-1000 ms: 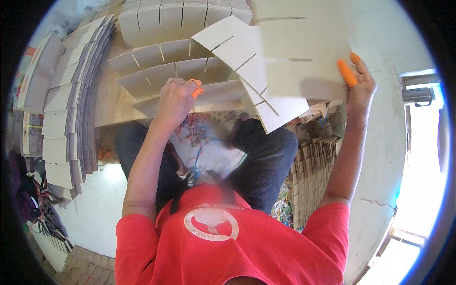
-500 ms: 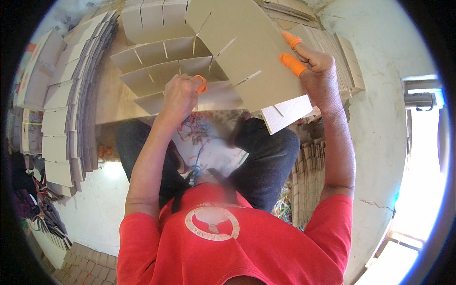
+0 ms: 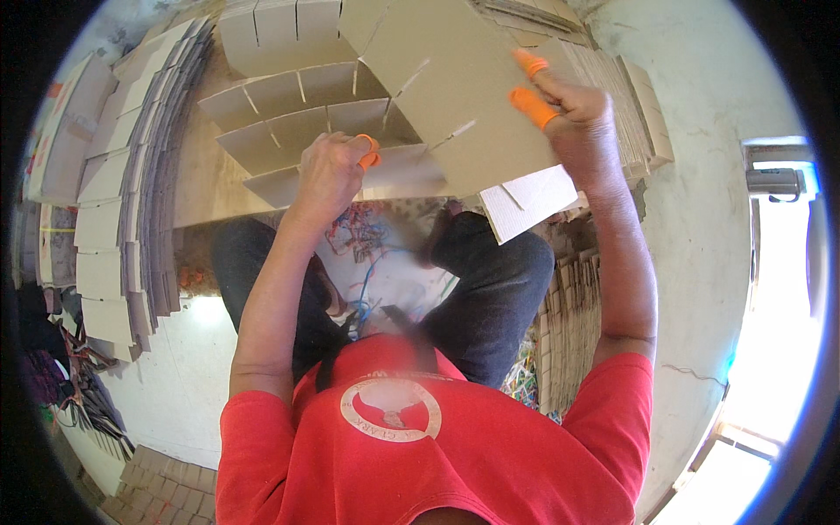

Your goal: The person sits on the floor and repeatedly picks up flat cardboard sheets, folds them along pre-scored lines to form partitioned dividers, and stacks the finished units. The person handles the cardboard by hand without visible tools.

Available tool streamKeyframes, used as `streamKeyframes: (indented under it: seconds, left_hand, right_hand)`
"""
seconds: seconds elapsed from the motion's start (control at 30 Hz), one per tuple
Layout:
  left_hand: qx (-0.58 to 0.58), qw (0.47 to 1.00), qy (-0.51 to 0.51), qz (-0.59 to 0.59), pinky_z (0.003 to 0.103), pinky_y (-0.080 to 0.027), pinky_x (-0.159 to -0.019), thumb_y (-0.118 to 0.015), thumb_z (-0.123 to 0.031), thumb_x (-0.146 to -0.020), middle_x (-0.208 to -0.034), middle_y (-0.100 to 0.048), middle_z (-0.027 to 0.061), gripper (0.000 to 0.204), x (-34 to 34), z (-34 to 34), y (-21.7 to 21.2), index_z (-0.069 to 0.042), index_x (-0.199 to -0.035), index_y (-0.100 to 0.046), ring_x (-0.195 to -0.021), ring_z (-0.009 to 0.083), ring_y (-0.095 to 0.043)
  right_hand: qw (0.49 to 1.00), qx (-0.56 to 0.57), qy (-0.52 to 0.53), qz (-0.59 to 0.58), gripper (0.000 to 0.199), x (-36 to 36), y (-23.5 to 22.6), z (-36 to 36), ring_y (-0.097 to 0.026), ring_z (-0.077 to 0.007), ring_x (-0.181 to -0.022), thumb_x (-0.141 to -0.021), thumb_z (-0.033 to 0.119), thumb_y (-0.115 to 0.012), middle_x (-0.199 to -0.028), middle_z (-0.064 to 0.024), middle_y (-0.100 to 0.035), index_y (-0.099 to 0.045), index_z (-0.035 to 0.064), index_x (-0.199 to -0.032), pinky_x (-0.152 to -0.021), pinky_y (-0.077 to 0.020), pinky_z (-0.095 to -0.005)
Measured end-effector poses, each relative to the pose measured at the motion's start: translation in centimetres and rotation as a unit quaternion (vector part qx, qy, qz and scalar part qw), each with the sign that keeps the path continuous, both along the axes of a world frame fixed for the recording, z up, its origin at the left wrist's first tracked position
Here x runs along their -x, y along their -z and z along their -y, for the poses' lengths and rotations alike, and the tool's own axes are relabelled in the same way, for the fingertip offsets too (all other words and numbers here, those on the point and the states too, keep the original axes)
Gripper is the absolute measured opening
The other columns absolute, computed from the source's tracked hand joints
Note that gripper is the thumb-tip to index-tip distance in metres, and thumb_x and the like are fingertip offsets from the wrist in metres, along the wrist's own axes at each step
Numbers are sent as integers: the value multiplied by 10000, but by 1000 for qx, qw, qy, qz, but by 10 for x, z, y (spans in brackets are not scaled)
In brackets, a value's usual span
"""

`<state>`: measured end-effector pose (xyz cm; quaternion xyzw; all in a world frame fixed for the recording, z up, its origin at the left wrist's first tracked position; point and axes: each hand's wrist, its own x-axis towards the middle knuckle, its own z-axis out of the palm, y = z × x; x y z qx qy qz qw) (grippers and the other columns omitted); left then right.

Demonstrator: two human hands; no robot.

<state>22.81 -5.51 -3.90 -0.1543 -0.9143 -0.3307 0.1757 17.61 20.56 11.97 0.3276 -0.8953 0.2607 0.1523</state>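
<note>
My left hand [image 3: 331,172] is curled, with orange covers on its finger and thumb. It is at the nearest slotted cardboard strip [image 3: 402,175], and what its fingertips pinch is hidden. Two more slotted strips [image 3: 306,129] stand on edge behind it, roughly parallel. To the right, a large slotted cardboard sheet [image 3: 446,87] lies tilted across the strips' ends. My right hand [image 3: 573,109] is at that sheet's right edge, its orange-covered thumb and forefinger stretched out and apart. A pale cardboard flap [image 3: 528,203] shows below the sheet.
Tall stacks of cut cardboard [image 3: 131,184] line the left side, and more cardboard stacks [image 3: 604,96] stand at the right. Another slotted piece [image 3: 280,35] is at the far edge. Tangled coloured straps [image 3: 359,232] lie between my legs. A bright doorway [image 3: 787,306] opens at the far right.
My right hand has shifted slightly up and left along the sheet's edge. My left hand has stayed almost where it was, and the cardboard pieces have barely moved.
</note>
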Motion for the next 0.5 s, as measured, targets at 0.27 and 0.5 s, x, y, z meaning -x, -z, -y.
streamKeyframes:
  seconds: [0.27,0.5]
  left_hand:
    - [-1,1000,-15,6,424,-494,-694,-718,-134,-773,-756,-658,127,129,1,-1,1,-79,-889,-735,-768,317,-620]
    - [10,1000,-1,9,429,-495,-678,-716,-125,-773,-752,-649,131,128,8,0,8,-80,-893,-724,-758,326,-619]
  right_hand:
    - [995,26,-58,79,235,6,40,15,-495,-53,-704,-889,79,-669,-797,-163,-652,-660,34,-1119,-665,-492,-259]
    - [979,-121,-85,142,242,18,91,29,-639,-332,-704,-889,120,-655,-868,-237,-660,-651,36,-1116,-678,-521,-379]
